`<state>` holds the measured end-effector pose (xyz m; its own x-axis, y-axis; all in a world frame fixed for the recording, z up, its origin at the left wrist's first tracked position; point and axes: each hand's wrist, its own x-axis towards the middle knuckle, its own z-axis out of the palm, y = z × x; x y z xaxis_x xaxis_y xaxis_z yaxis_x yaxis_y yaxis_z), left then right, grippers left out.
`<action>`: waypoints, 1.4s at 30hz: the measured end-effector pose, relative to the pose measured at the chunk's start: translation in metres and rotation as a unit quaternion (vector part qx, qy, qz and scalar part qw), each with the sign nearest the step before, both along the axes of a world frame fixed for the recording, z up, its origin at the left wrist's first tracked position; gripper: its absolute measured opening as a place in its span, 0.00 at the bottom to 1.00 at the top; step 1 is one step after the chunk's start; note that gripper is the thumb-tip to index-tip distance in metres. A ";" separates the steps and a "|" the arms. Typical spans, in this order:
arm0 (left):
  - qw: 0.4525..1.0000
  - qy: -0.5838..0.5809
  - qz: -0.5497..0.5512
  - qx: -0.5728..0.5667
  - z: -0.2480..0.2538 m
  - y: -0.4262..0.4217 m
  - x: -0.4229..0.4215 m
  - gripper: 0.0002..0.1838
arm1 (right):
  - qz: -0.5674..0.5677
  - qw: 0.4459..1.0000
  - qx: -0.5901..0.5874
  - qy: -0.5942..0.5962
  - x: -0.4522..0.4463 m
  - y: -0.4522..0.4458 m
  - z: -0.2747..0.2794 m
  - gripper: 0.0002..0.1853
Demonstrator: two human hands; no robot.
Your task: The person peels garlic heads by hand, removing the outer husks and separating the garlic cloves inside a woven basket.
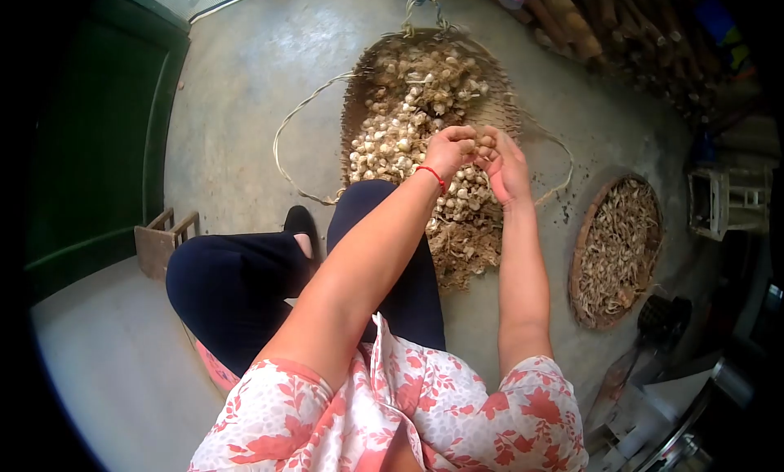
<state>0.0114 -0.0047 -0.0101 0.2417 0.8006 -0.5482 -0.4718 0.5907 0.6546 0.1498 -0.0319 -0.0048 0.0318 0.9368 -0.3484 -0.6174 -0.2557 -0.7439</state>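
Note:
Over the right part of a long woven basket [349, 121], both hands meet around a small cluster of brownish bulbs [485, 145]. My left hand [449, 152], with a red string at the wrist, has its fingers pinched at the cluster's left side. My right hand [508, 168] holds the cluster from the right, fingers curled round it. Below them the basket bears many pale, garlic-like bulbs [380, 149], with dry brown roots and husks [465, 247] among them and at the near end.
A round tray [578, 268] of dry stalks lies on the floor at the right. Wooden stools stand at the left [157, 247] and far right [723, 202]. Logs [572, 23] are stacked at the upper right. Rope loops [282, 149] stick out from the basket's sides.

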 end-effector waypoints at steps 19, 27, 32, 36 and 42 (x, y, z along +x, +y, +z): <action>0.722 0.496 -0.433 0.215 -0.021 -0.011 -0.022 0.12 | -0.031 0.956 -0.153 -0.250 0.005 0.008 -0.103 0.12; 0.542 0.473 -0.668 0.192 -0.022 -0.013 -0.019 0.14 | 0.243 0.508 0.112 -0.819 -0.049 0.026 -0.073 0.18; 0.722 0.505 -0.465 0.083 -0.015 -0.006 -0.031 0.16 | 0.215 0.700 -0.002 -0.681 -0.023 0.052 -0.072 0.15; 0.971 0.227 -0.067 -0.025 0.013 0.006 -0.028 0.17 | 0.067 0.977 -0.060 -0.192 0.004 0.027 -0.041 0.16; 0.997 0.032 -0.076 0.010 0.013 0.003 -0.016 0.14 | 0.048 0.970 0.042 -0.234 -0.012 0.006 -0.011 0.17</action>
